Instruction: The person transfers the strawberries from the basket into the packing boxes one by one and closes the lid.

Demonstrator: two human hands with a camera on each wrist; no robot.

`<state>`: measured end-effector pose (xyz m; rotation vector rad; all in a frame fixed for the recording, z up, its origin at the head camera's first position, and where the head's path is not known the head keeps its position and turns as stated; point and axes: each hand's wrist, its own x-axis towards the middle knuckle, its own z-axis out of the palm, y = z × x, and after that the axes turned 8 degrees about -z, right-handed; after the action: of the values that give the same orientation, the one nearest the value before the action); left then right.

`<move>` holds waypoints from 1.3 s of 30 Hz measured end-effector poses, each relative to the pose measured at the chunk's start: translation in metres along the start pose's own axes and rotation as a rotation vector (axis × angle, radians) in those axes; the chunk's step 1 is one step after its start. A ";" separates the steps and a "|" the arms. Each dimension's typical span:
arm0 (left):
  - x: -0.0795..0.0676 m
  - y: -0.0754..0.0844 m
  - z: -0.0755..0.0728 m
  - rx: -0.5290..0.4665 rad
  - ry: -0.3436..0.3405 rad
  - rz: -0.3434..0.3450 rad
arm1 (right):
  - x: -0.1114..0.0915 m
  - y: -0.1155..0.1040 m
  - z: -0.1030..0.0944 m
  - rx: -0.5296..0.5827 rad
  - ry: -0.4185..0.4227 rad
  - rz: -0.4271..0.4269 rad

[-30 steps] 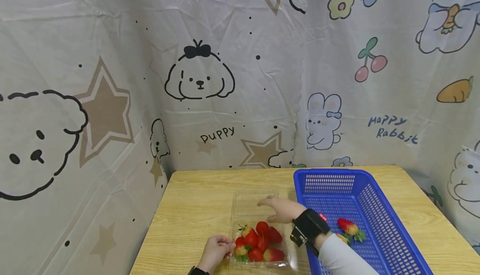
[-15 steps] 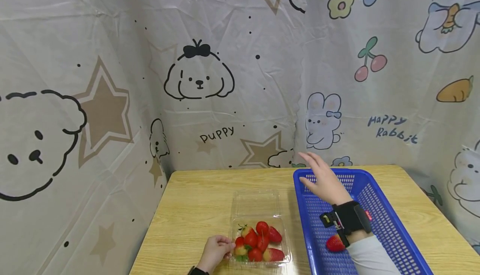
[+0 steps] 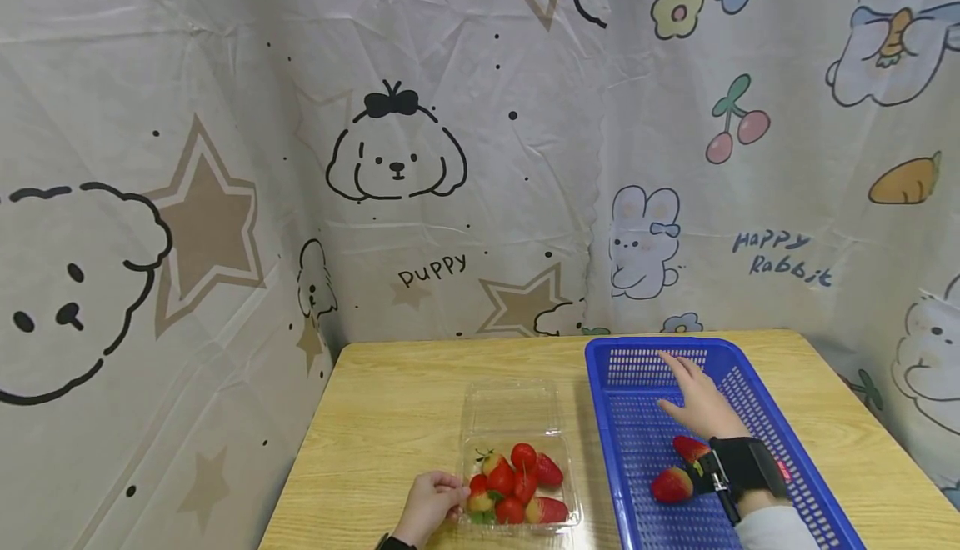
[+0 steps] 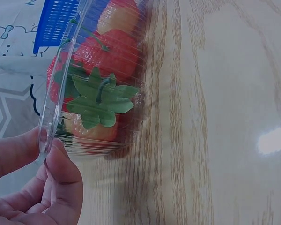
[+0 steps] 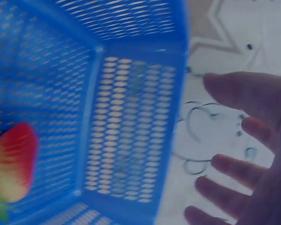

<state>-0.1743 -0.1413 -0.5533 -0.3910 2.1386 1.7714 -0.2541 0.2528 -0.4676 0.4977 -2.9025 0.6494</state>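
My left hand (image 3: 432, 504) pinches the rim of a clear plastic box (image 4: 54, 101) at its near left corner, thumb against fingers. Inside the box lie several red strawberries (image 3: 501, 478), some yellowish toward the green leaves. The box's lid (image 3: 512, 407) is folded back, away from me. My right hand (image 3: 703, 404) hovers over the blue basket (image 3: 603, 442) with its fingers spread and nothing in them. In the basket, one strawberry (image 3: 672, 485) shows beside the wrist strap and another strawberry (image 3: 689, 448) lies partly behind it; the strap hides part of the basket floor.
The wooden table (image 3: 397, 400) carries the box left of centre and the basket on the right, with a narrow strip between them. A printed curtain (image 3: 480, 158) hangs behind the table and along both sides.
My right hand has gone from above the plastic box, up past the basket's far left corner, then right and down over the basket. The left hand and box have stayed put.
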 end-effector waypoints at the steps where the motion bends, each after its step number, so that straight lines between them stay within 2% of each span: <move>1: 0.000 0.000 0.000 0.000 0.002 0.003 | -0.003 0.004 0.003 -0.004 -0.029 0.017; 9: 0.000 -0.001 0.001 -0.005 0.008 -0.004 | -0.018 0.028 0.024 0.059 -0.313 0.175; 12: 0.000 -0.001 0.001 -0.003 0.008 -0.010 | -0.021 0.036 0.033 0.091 -0.367 0.194; 18: -0.001 0.001 0.000 -0.006 0.005 -0.007 | -0.025 0.048 0.046 0.111 -0.364 0.138; 26: -0.001 0.002 0.000 -0.002 0.011 -0.023 | -0.024 0.047 0.047 0.086 -0.382 0.176; 34: -0.001 0.000 0.000 -0.016 0.006 -0.001 | -0.023 0.050 0.052 0.069 -0.349 0.137; 39: 0.000 0.000 0.001 -0.026 0.003 -0.014 | -0.022 0.055 0.054 0.092 -0.349 0.130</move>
<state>-0.1738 -0.1404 -0.5535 -0.4146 2.1119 1.7945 -0.2552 0.2828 -0.5415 0.4783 -3.2672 0.7877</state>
